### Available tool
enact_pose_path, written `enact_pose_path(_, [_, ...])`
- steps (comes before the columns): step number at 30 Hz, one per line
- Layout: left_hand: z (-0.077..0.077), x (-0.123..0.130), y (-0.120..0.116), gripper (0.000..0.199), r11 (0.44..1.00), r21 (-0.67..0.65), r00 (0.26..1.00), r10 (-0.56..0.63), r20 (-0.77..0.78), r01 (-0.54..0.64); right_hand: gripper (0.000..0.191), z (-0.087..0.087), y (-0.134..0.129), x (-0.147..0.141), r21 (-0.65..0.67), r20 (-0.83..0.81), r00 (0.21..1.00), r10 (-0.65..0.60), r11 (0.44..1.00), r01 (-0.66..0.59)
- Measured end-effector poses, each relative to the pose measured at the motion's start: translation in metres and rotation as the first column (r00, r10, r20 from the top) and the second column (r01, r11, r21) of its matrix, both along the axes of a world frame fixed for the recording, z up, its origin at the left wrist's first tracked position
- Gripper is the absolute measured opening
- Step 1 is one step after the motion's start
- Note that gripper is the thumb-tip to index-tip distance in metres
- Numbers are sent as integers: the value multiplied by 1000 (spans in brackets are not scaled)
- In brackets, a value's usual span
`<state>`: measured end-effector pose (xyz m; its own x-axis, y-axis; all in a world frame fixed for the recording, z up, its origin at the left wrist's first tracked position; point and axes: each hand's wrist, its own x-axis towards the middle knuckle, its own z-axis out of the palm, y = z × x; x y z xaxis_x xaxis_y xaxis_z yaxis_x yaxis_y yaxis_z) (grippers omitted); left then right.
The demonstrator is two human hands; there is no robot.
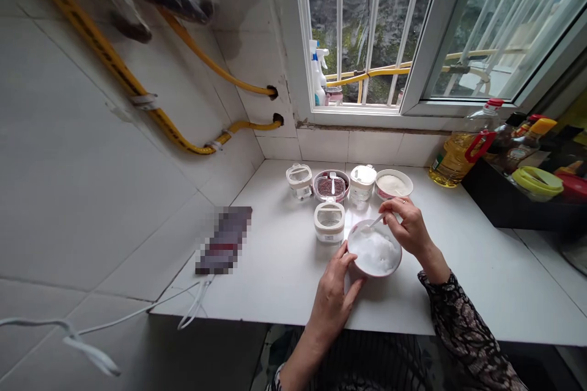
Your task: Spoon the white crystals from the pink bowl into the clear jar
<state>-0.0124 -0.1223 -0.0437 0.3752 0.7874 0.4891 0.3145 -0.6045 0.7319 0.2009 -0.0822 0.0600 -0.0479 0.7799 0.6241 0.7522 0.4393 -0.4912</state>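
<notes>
A bowl (398, 261) of white grainy stuff (376, 252), perhaps salt or sugar, stands close to the front of the white counter. Its left side is gripped by my left hand (337, 289), thumb and fingers curved round the rim and wall. My right hand (408, 226) pinches a small white spoon (376, 220), whose tip dips into the white stuff. Just left of the bowl sits a clear square jar (329, 230) with a pale lid. Behind are two similar jars (299, 181) (362, 182), a bowl of dark reddish grains (331, 187) and a bowl of pale grains (394, 184).
An oil bottle (452, 156) with a red handle stands at the back right beside a black box (493, 198) of bottles and tubs. On the left lie a blurred dark object (224, 241) and a white cable (197, 305). Yellow pipes (178, 137) run along the tiled wall.
</notes>
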Motion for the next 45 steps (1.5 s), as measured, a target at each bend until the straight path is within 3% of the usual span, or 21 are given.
enact_pose_path(7, [-2, 0, 1, 42, 1000, 19, 1000, 2, 1, -2, 18, -20, 10, -14, -138, 98, 995, 12, 990, 1])
enact_pose_path(13, [-3, 0, 1, 42, 1000, 12, 1000, -2, 1, 2, 18, -17, 10, -11, -255, -164, 984, -76, 967, 32])
enact_pose_path(19, [-2, -1, 1, 42, 1000, 0, 1000, -7, -12, 7, 16, -12, 10, -5, -366, -462, 876, -137, 929, -48])
enact_pose_path(27, [0, 0, 1, 41, 1000, 9, 1000, -5, -8, 5, 14, -14, 15, 1, -425, -622, 755, -207, 899, -103])
enact_pose_path(34, [-1, 1, 0, 43, 1000, 10, 1000, -2, 2, 2, 14, -11, 16, -12, -355, -665, 729, -161, 928, -118])
enact_pose_path(38, [-2, 1, 1, 43, 1000, 15, 1000, -1, 2, 1, 16, -12, 14, -33, -199, -568, 820, -62, 978, -64])
enact_pose_path(40, [-3, 1, 1, 43, 1000, 16, 1000, -4, 1, 4, 15, -14, 13, -42, -68, -384, 923, 5, 997, -33])
enact_pose_path(42, [-4, 1, 1, 43, 1000, 21, 1000, -7, 6, 7, 19, -15, 12, -47, 40, -116, 988, 98, 995, -94])
enact_pose_path(45, [-4, 1, 1, 41, 1000, 20, 1000, -8, 16, 8, 27, -12, 11, -48, 88, 140, 971, 193, 975, -206])
